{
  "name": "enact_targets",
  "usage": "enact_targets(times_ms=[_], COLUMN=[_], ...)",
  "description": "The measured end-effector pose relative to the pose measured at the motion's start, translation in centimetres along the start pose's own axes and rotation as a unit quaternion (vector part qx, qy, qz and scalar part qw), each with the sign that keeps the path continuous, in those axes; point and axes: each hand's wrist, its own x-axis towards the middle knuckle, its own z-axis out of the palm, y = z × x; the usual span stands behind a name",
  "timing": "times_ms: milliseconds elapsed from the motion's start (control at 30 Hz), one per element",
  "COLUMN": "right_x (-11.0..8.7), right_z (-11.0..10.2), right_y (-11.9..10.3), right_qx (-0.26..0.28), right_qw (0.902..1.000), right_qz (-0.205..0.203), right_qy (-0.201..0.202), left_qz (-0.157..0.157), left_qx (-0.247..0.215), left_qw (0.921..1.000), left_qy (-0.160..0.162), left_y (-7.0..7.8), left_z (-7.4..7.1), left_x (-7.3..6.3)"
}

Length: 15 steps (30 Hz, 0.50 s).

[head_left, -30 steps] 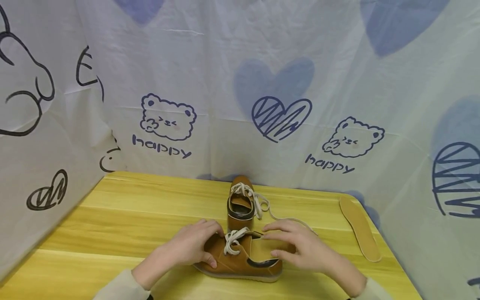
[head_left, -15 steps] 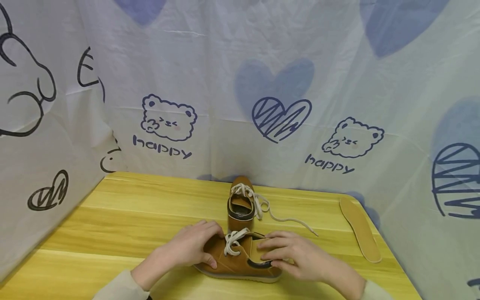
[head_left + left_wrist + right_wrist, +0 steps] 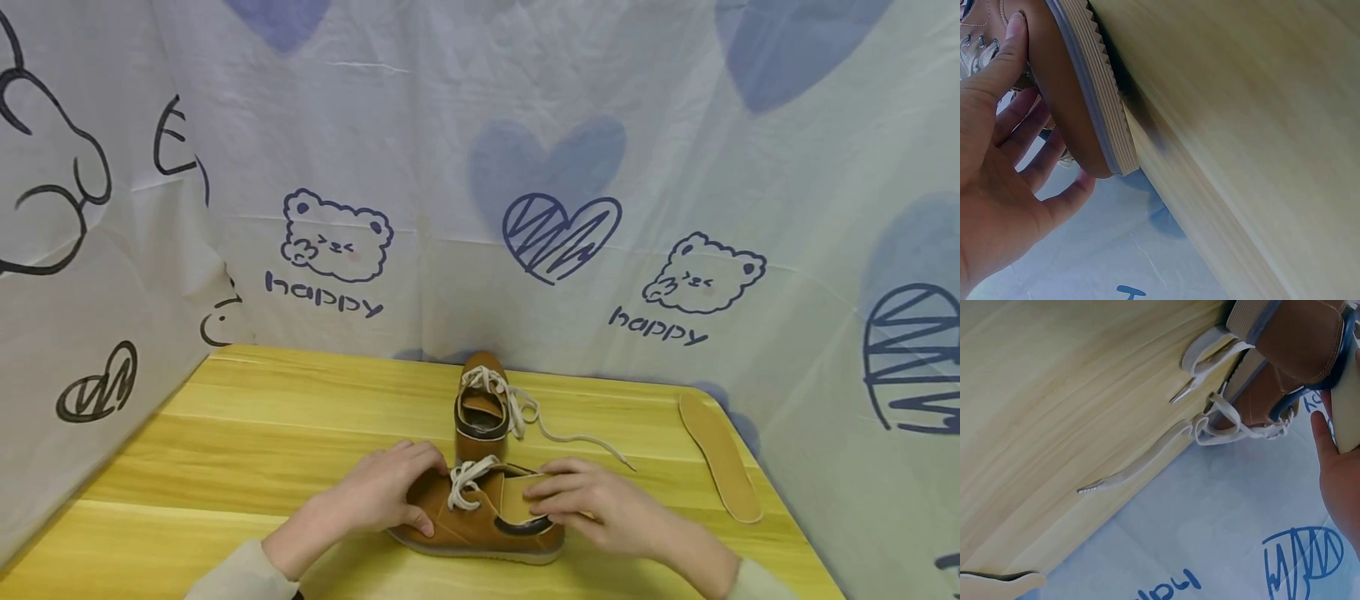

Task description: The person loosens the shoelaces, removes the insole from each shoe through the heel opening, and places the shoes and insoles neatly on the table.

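A brown lace-up shoe (image 3: pixel 468 529) lies with its toe to the left and its opening to the right, close to me. My left hand (image 3: pixel 382 492) grips the toe end, thumb on the near side; in the left wrist view its fingers (image 3: pixel 1035 172) reach round the brown toe (image 3: pixel 1063 87). A tan insole (image 3: pixel 516 500) sits partly inside the shoe's opening. At the heel, my right hand (image 3: pixel 607 510) holds the insole's rear end between thumb and fingers. The right wrist view has the pale insole (image 3: pixel 1345 409) beside my thumb; most of that hand is out of frame.
Behind stands a second brown shoe (image 3: pixel 482 442), toe away from me, its loose white lace (image 3: pixel 581 439) trailing right. Another tan insole (image 3: pixel 720 458) lies along the table's right edge. A printed cloth (image 3: pixel 450 275) hangs behind the wooden table (image 3: pixel 300 417).
My right hand moved left over the shoe opening, then back right a little, its fingers closer together than at first. The left hand and the shoe have stayed nearly still.
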Motion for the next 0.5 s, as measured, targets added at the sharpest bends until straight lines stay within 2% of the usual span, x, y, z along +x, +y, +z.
enact_targets(times_ms=[500], right_x=[-1.9], right_z=[-2.2], right_y=[0.3], right_qx=[0.032], right_qw=[0.9991], right_qz=[0.024], right_qy=[0.018], left_qz=[-0.004], left_qx=[0.0], left_qw=[1.0], left_qy=[0.0], left_y=[0.1], left_z=[-0.3], left_x=[0.2])
